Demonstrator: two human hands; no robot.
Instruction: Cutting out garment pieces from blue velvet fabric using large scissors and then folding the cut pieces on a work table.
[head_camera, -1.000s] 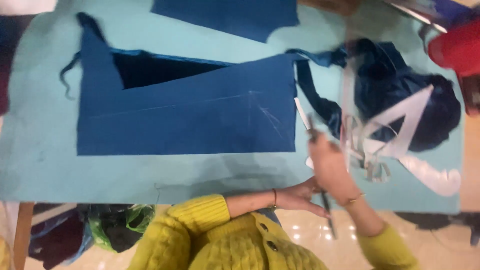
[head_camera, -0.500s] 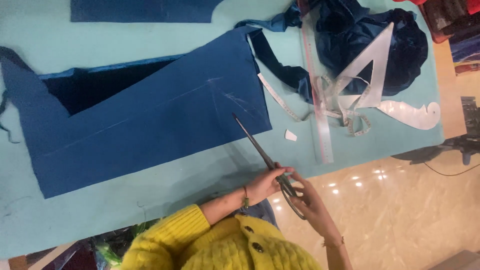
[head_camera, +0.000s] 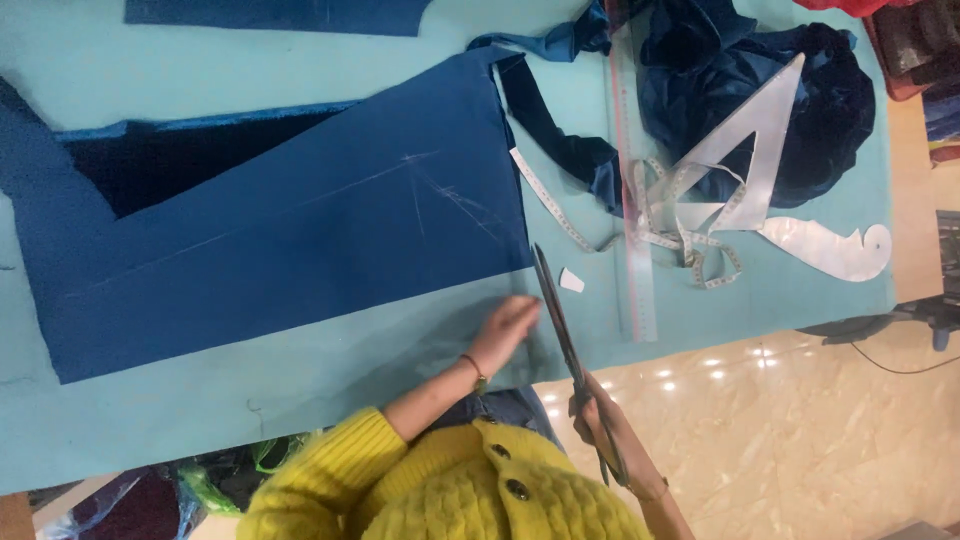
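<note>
A large dark blue fabric piece (head_camera: 300, 230) with chalk lines lies flat on the light blue table cover (head_camera: 200, 400). My right hand (head_camera: 600, 425) grips the handles of long scissors (head_camera: 555, 310); the blade tips reach the fabric's lower right corner. My left hand (head_camera: 505, 328) rests with fingers spread on the table cover, just below the fabric's lower edge and left of the blades. A yellow knitted sweater covers both my arms.
To the right of the fabric lie a clear straight ruler (head_camera: 632, 200), a triangle set square (head_camera: 745, 140), a tangled tape measure (head_camera: 690, 235), a French curve (head_camera: 830, 250), a small white chalk piece (head_camera: 571, 281) and a dark blue cloth heap (head_camera: 760, 80). Beige tiled floor (head_camera: 780, 430) lies beyond the table edge.
My left hand left the scissors and moved onto the table beside the fabric edge. The scissors' tips came up to the fabric's corner. The view shifted.
</note>
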